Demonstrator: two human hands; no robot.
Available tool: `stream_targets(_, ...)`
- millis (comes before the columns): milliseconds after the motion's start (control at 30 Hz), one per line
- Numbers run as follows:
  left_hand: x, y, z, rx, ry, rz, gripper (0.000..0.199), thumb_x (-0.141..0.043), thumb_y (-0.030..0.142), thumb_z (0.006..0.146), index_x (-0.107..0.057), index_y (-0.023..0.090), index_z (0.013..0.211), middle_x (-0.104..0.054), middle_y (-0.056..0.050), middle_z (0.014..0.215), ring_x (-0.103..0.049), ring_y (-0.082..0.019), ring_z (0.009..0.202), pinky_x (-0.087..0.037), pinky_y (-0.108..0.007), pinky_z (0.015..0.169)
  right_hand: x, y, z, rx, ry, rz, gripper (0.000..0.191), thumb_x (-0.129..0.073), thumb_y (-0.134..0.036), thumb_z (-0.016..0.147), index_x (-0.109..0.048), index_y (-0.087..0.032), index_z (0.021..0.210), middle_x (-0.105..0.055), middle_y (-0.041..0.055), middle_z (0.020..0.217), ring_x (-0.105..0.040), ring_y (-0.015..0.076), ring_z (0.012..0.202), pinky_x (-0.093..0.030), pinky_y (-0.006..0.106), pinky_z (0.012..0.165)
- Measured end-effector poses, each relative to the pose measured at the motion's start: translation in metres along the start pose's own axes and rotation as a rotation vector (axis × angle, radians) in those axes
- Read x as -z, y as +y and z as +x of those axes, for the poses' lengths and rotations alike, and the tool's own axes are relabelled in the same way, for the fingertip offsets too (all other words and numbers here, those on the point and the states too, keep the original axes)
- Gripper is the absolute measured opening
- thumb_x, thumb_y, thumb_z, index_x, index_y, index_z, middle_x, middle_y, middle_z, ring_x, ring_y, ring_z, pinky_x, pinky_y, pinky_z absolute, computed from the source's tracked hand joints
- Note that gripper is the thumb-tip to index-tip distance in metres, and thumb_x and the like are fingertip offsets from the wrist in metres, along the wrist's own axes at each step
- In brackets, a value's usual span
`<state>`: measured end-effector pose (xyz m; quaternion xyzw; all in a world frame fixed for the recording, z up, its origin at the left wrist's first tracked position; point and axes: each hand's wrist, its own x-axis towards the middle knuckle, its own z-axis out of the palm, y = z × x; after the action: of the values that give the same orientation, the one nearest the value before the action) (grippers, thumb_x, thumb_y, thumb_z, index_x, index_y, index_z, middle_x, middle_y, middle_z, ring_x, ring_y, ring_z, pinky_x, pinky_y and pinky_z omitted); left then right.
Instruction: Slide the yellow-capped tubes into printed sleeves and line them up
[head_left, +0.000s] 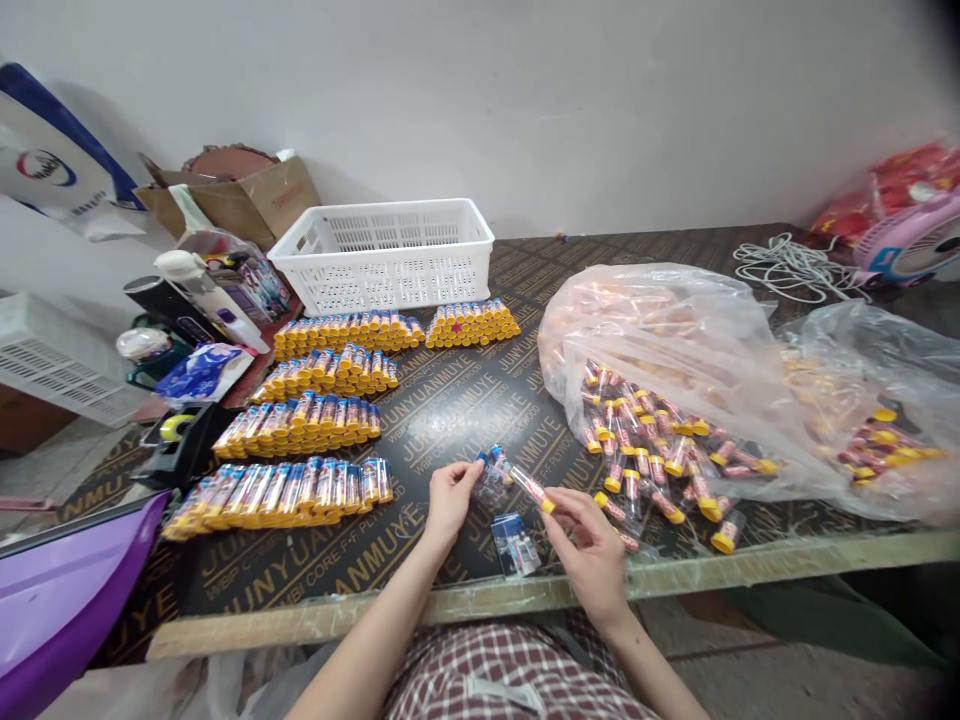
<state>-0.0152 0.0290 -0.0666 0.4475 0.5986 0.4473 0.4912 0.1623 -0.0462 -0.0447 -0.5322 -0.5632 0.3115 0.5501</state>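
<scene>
Near the table's front, my left hand pinches a small clear printed packet with blue on it. My right hand grips the yellow-capped end of a clear tube with red and white contents. The tube's far end points up and left and meets the packet. Below the hands, a small stack of printed blue-topped cards lies on the dark table. To the left stand rows of yellow-capped tubes with blue tops. Loose yellow-capped tubes spill out of a clear plastic bag at the right.
A white basket stands behind the rows. At the left are a tape dispenser, bottles and a purple container. A second bag, a coiled cable and a pink fan are at the right.
</scene>
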Motion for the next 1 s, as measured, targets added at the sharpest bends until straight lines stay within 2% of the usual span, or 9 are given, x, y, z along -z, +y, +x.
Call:
stream_targets(67, 0.005, -0.007, 0.002, -0.139, -0.052, 0.355, 0.029, -0.058, 0.035, 0.08, -0.064, 0.017, 0.058, -0.06, -0.002, 0.061, -0.055, -0.016, 0.065, -0.037, -0.026, 0.064, 0.001, 0.001, 0.001, -0.004, 0.009, -0.009, 0.018, -0.059, -0.024, 0.086, -0.065, -0.023, 0.103, -0.06, 0.0082, 0.105, -0.06, 0.0205, 0.093, -0.056, 0.034, 0.075)
stream_targets(133, 0.01, -0.012, 0.001, -0.179, -0.099, 0.549, 0.016, -0.058, 0.025, 0.08, -0.066, 0.018, 0.068, -0.063, -0.002, 0.067, -0.057, -0.017, 0.069, -0.037, -0.027, 0.068, 0.003, 0.002, 0.003, -0.006, 0.018, -0.015, 0.018, -0.059, -0.024, 0.085, -0.065, -0.023, 0.103, -0.06, 0.0081, 0.105, -0.059, 0.0203, 0.094, -0.056, 0.033, 0.076)
stream_targets(267, 0.017, -0.017, -0.005, -0.208, -0.125, 0.771, 0.012, -0.059, 0.016, 0.079, -0.062, 0.019, 0.09, -0.065, -0.002, 0.076, -0.058, -0.017, 0.072, -0.038, -0.027, 0.071, 0.007, 0.007, 0.005, -0.007, 0.023, -0.012, 0.019, -0.06, -0.023, 0.085, -0.065, -0.022, 0.103, -0.06, 0.0071, 0.104, -0.06, 0.0189, 0.091, -0.056, 0.032, 0.076)
stream_targets(433, 0.022, -0.014, -0.01, -0.401, -0.132, 0.968, 0.009, -0.059, 0.012, 0.077, -0.055, 0.02, 0.074, -0.06, -0.003, 0.083, -0.054, -0.018, 0.085, -0.04, -0.028, 0.074, 0.007, 0.01, 0.005, -0.033, 0.036, 0.006, 0.02, -0.061, -0.024, 0.084, -0.066, -0.023, 0.103, -0.06, 0.0064, 0.104, -0.061, 0.0184, 0.09, -0.056, 0.031, 0.076)
stream_targets(500, 0.023, -0.014, -0.01, -0.443, -0.106, 0.893, 0.012, -0.058, 0.009, 0.075, -0.054, 0.019, 0.071, -0.059, -0.003, 0.084, -0.053, -0.018, 0.086, -0.04, -0.028, 0.075, 0.007, 0.01, 0.006, -0.037, 0.032, 0.009, 0.02, -0.061, -0.023, 0.084, -0.065, -0.023, 0.104, -0.06, 0.0064, 0.105, -0.061, 0.0183, 0.091, -0.056, 0.031, 0.076)
stream_targets(567, 0.022, -0.015, -0.008, -0.389, -0.072, 0.694, 0.011, -0.057, 0.011, 0.075, -0.052, 0.019, 0.069, -0.059, -0.001, 0.078, -0.055, -0.016, 0.078, -0.041, -0.027, 0.072, 0.006, 0.009, 0.006, -0.032, 0.027, 0.007, 0.02, -0.061, -0.023, 0.084, -0.065, -0.024, 0.104, -0.06, 0.0064, 0.105, -0.061, 0.0182, 0.091, -0.055, 0.031, 0.077)
stream_targets(700, 0.018, -0.012, -0.001, -0.068, -0.016, 0.052, 0.016, -0.065, 0.029, 0.073, -0.052, 0.018, 0.072, -0.056, 0.004, 0.058, -0.055, -0.013, 0.057, -0.044, -0.025, 0.06, 0.006, 0.008, 0.007, -0.01, 0.02, 0.003, 0.02, -0.06, -0.022, 0.085, -0.065, -0.024, 0.104, -0.06, 0.0063, 0.105, -0.06, 0.0179, 0.09, -0.056, 0.031, 0.076)
stream_targets(800, 0.014, -0.004, 0.002, 0.17, -0.054, -0.341, 0.033, -0.076, 0.038, 0.06, -0.059, 0.015, 0.078, -0.062, 0.002, 0.06, -0.058, -0.013, 0.056, -0.048, -0.026, 0.06, 0.004, 0.006, 0.007, 0.012, 0.003, -0.005, 0.019, -0.06, -0.022, 0.085, -0.066, -0.025, 0.103, -0.06, 0.0062, 0.104, -0.06, 0.0184, 0.092, -0.056, 0.03, 0.075)
stream_targets(1000, 0.009, 0.01, -0.002, 0.347, -0.021, -0.613, 0.042, -0.087, 0.038, 0.043, -0.066, 0.012, 0.067, -0.067, -0.002, 0.065, -0.062, -0.012, 0.058, -0.05, -0.024, 0.06, -0.003, 0.001, 0.007, 0.052, -0.026, -0.02, 0.018, -0.059, -0.021, 0.086, -0.066, -0.025, 0.102, -0.061, 0.0065, 0.104, -0.06, 0.0183, 0.092, -0.056, 0.03, 0.074)
